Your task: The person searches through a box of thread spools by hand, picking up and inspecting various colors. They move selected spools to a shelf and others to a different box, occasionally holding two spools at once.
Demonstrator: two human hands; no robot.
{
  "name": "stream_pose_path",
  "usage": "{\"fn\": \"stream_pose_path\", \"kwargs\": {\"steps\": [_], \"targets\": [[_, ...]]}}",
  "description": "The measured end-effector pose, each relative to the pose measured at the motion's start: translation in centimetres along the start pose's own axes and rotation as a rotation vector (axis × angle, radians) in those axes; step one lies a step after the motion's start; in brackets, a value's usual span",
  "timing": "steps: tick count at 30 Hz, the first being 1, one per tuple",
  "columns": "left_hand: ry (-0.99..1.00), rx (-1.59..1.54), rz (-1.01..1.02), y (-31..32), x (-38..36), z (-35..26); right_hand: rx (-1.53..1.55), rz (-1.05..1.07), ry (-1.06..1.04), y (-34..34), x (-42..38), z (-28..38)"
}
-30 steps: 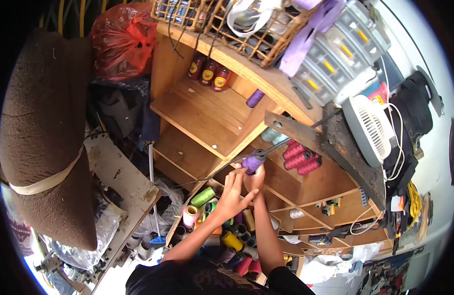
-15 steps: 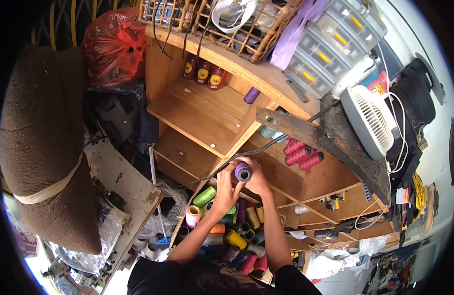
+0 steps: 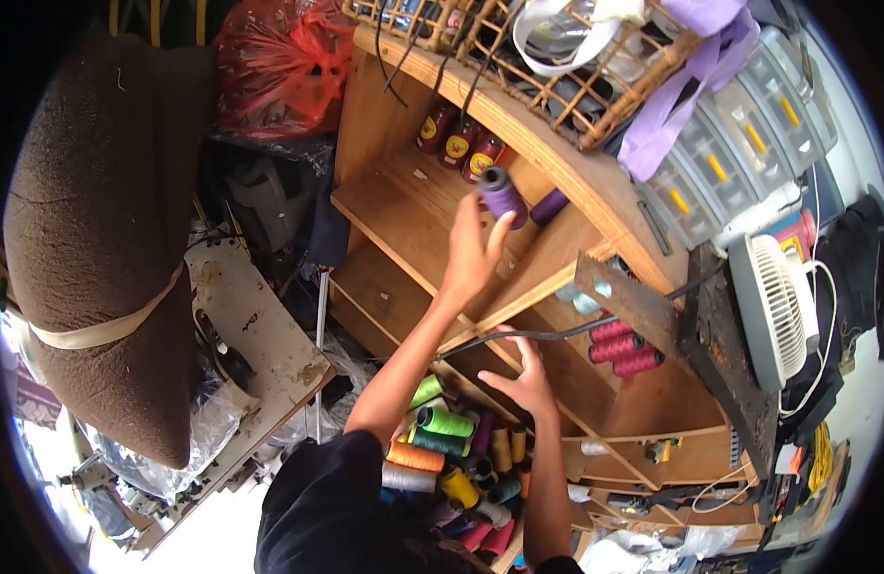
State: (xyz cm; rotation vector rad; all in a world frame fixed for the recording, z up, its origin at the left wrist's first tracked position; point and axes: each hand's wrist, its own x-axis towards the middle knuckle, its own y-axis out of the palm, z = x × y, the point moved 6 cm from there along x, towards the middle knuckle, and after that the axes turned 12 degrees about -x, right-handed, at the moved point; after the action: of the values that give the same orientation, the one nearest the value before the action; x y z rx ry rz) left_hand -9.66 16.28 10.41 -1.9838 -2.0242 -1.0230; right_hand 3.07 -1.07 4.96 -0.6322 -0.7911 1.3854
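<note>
My left hand (image 3: pixel 471 256) is raised to the upper shelf (image 3: pixel 404 225) of a wooden rack and holds a purple thread spool (image 3: pixel 502 196) by its lower end. A second purple spool (image 3: pixel 549 206) lies just right of it on that shelf, and three dark red labelled spools (image 3: pixel 458 143) stand at the back. My right hand (image 3: pixel 523 378) hovers lower with fingers spread and nothing in it, just under a black cable (image 3: pixel 547 335). Below both arms, a compartment holds several coloured spools (image 3: pixel 442 435).
Magenta spools (image 3: pixel 619 349) lie on a right-hand shelf. On top of the rack sit a wicker basket (image 3: pixel 557 86) and a plastic drawer unit (image 3: pixel 739 143). A white fan (image 3: pixel 772 306) stands right. At left are a red bag (image 3: pixel 279 67), a brown roll (image 3: pixel 98 239) and a worn table (image 3: pixel 260 335).
The purple spool was held by both hands at the middle shelf. My left hand has lifted it alone to the upper shelf, and my right hand has let go and opened.
</note>
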Motion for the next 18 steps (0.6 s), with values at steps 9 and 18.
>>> {"fn": "stream_pose_path", "kwargs": {"steps": [9, 18], "targets": [[-0.112, 0.482, 0.268, 12.2, 6.6, 22.4, -0.232, -0.005, -0.024, -0.1, 0.2, 1.0], [-0.284, -0.421, 0.193, 14.4, 7.6, 38.5, -0.215, -0.038, -0.047, -0.2, 0.7, 0.9]]}}
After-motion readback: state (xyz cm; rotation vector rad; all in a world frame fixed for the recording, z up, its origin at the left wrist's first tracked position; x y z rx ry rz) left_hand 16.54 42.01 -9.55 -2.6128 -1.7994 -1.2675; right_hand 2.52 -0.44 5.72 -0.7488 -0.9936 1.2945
